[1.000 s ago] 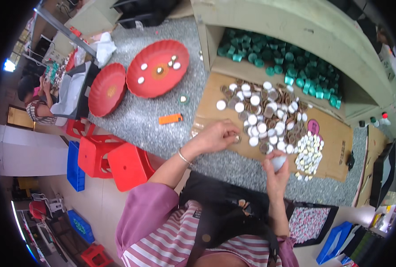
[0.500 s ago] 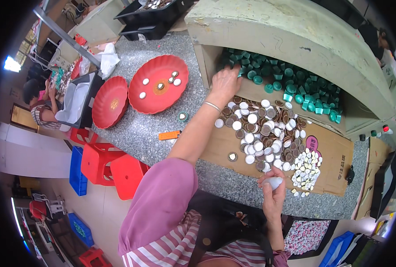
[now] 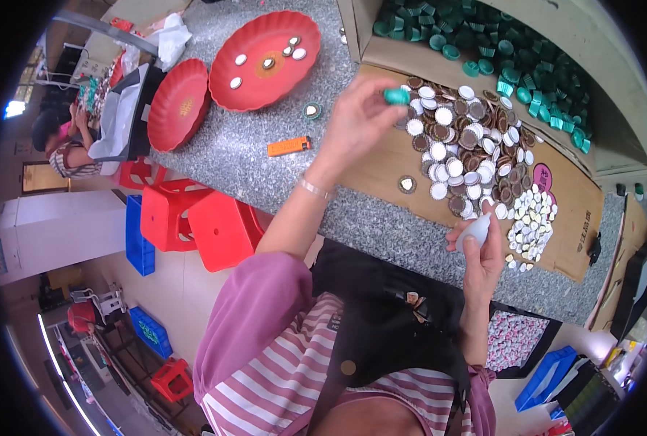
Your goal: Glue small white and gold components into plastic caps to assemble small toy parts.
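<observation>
Between the thumb and fingers of my left hand [image 3: 363, 116] is a small green fluted cup [image 3: 396, 96]. It hangs in the air at the left side of a heap of round brown and white discs [image 3: 469, 145]. My right hand [image 3: 481, 251] is wrapped round a small whitish squeeze bottle [image 3: 474, 231], near the front edge of the cardboard sheet [image 3: 371, 163]. Small heart-shaped pieces [image 3: 532, 229] lie in a pile to the right of this hand. A lone disc bearing a heart piece [image 3: 407, 184] rests on the cardboard between my hands.
Green cups [image 3: 505, 47] fill a shelf box behind the discs. Two red scalloped trays stand at left; the larger tray [image 3: 229, 80] holds several finished-looking pieces. Near them are an orange box cutter-like object [image 3: 289, 146] and a green cup with a heart piece [image 3: 312, 110]. Red stools [image 3: 222, 229] stand below.
My left hand has come out of the shelf box toward me, now with a green cup in its fingers. My right hand keeps hold of the squeeze bottle. The whole view has shifted.
</observation>
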`<action>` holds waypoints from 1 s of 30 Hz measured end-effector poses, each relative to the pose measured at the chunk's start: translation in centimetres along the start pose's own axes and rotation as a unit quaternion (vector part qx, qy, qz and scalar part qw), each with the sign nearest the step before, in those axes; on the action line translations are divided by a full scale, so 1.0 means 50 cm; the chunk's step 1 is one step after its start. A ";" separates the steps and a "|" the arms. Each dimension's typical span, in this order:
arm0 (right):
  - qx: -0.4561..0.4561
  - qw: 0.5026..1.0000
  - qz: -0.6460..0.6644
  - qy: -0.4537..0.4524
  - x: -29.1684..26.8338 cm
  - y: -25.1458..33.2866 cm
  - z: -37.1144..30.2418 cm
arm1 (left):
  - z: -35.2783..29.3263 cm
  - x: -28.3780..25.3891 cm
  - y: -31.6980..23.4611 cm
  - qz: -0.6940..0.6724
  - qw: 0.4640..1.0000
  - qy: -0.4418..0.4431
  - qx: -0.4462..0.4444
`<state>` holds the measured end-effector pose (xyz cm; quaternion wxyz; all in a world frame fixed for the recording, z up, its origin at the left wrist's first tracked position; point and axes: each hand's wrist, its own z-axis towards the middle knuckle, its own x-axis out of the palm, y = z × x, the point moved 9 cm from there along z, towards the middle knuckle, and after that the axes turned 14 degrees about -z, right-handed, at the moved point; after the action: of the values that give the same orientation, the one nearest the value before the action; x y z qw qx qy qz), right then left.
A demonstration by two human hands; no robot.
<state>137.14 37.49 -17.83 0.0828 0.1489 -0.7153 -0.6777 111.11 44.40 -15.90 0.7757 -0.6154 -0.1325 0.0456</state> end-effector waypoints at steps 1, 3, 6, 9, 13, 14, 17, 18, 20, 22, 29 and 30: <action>-0.008 1.000 0.004 -0.008 -0.003 -0.003 -0.004 | -0.039 0.008 0.015 -0.065 0.997 -0.005 -0.052; -0.012 1.000 -0.004 -0.004 0.000 -0.006 -0.002 | -0.114 0.021 0.025 -0.132 0.986 -0.006 -0.097; -0.028 0.999 -0.018 -0.010 0.014 0.006 0.001 | -0.194 0.045 0.061 -0.188 0.974 -0.007 -0.125; -0.052 0.995 -0.082 0.025 0.038 0.036 0.002 | -0.227 0.056 0.068 -0.202 0.973 -0.002 -0.115; -0.157 0.949 -0.272 -0.003 0.005 0.090 -0.012 | -0.225 0.059 0.043 -0.185 0.981 0.022 -0.048; -0.144 0.963 -0.226 -0.030 -0.009 0.087 -0.018 | -0.222 0.063 0.037 -0.158 0.986 0.037 -0.046; -0.134 0.976 -0.151 -0.078 -0.029 0.098 -0.025 | -0.211 0.084 0.023 -0.159 0.984 0.063 -0.058; -0.138 0.980 -0.121 -0.082 -0.031 0.101 -0.025 | -0.210 0.090 0.023 -0.182 0.978 0.071 -0.075; -0.138 0.984 -0.071 -0.087 -0.034 0.103 -0.022 | -0.207 0.109 0.030 -0.243 0.963 0.089 -0.071; -0.155 0.981 -0.066 -0.094 -0.028 0.108 -0.019 | -0.207 0.125 0.024 -0.304 0.944 0.108 -0.069; -0.172 0.978 -0.018 -0.115 -0.031 0.117 -0.022 | -0.220 0.143 0.044 -0.290 0.943 0.090 -0.136; -0.141 0.982 0.056 -0.115 -0.031 0.106 -0.017 | -0.219 0.142 0.045 -0.255 0.955 0.083 -0.130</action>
<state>138.34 37.39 -12.39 0.0583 0.0163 -0.6248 -0.7785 121.02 36.27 -19.30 0.6830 -0.6583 -0.2250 -0.2225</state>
